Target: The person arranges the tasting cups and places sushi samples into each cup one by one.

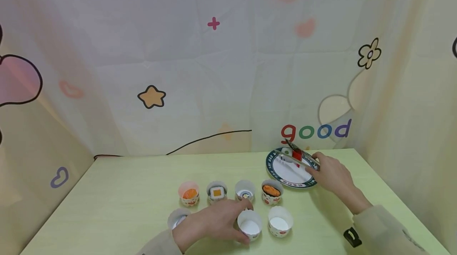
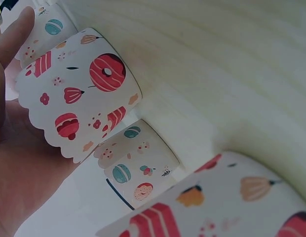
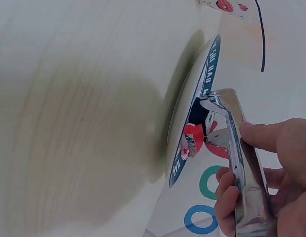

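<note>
My left hand [image 1: 221, 220] holds a white paper baking cup [image 1: 249, 226] in the front row, thumb at the near side and fingers at the far side. In the left wrist view this cup [image 2: 86, 94] shows a doughnut print. My right hand [image 1: 332, 173] grips metal tongs [image 3: 247, 173], their arms spread over the blue-rimmed white plate [image 1: 290, 177]. On the plate, between the tong arms, lie a red-topped toy sushi piece [image 1: 297, 157] and a white one with green [image 1: 287, 152]. Whether the tips touch a piece, I cannot tell.
Behind stand cups with an orange piece [image 1: 190, 194], a square white-and-yellow piece [image 1: 216, 192], a partly hidden piece [image 1: 245, 194] and an orange-topped dark roll [image 1: 271, 190]. Another front cup [image 1: 280, 223] stands right; one [image 1: 177, 217] is half behind the left arm. A printed curtain [image 1: 214, 88] hangs behind.
</note>
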Demonstrator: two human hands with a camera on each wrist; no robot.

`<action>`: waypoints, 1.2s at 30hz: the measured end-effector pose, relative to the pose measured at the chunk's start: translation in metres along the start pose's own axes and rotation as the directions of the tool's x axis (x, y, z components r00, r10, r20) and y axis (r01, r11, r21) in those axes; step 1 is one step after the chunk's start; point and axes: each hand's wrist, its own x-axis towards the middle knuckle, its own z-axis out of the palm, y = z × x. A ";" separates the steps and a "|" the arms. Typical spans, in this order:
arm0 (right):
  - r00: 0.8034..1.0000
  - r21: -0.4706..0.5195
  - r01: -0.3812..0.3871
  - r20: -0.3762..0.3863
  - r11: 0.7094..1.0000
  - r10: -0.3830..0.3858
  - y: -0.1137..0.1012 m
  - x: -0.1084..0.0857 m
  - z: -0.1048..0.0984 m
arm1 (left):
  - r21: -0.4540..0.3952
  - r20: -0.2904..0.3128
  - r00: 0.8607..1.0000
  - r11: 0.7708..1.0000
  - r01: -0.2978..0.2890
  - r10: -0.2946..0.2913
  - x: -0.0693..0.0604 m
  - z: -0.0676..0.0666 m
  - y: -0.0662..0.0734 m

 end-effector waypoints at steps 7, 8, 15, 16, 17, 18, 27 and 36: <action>1.000 -0.004 0.001 0.026 1.000 -0.001 -0.002 0.006 0.000 | -0.003 -0.007 1.000 1.000 0.005 -0.005 0.000 0.000 0.001; 1.000 -0.007 0.003 0.026 1.000 -0.003 -0.002 0.006 -0.001 | -0.004 -0.006 1.000 1.000 0.007 -0.007 0.000 0.000 0.000; 1.000 -0.024 0.018 0.020 1.000 -0.018 -0.005 0.006 -0.003 | -0.007 -0.008 1.000 1.000 -0.004 0.004 -0.001 0.000 0.001; 1.000 -0.023 0.019 0.022 1.000 -0.018 -0.006 0.006 -0.003 | -0.007 -0.008 1.000 1.000 -0.006 0.006 -0.001 0.000 0.001; 1.000 -0.023 0.020 0.024 1.000 -0.019 -0.006 0.006 -0.003 | -0.009 -0.010 1.000 1.000 -0.007 0.007 -0.001 0.000 0.001; 0.999 -0.023 0.020 0.026 1.000 -0.020 -0.007 0.005 -0.003 | -0.011 -0.011 1.000 1.000 -0.008 0.008 -0.001 0.001 0.001; 0.999 -0.025 0.030 0.044 0.999 -0.029 -0.009 -0.001 -0.004 | -0.009 -0.009 1.000 1.000 -0.016 0.016 0.000 0.001 -0.001; 0.996 0.015 0.058 0.070 0.998 -0.059 -0.007 -0.008 -0.009 | -0.008 -0.010 1.000 1.000 -0.010 0.010 -0.001 0.001 -0.001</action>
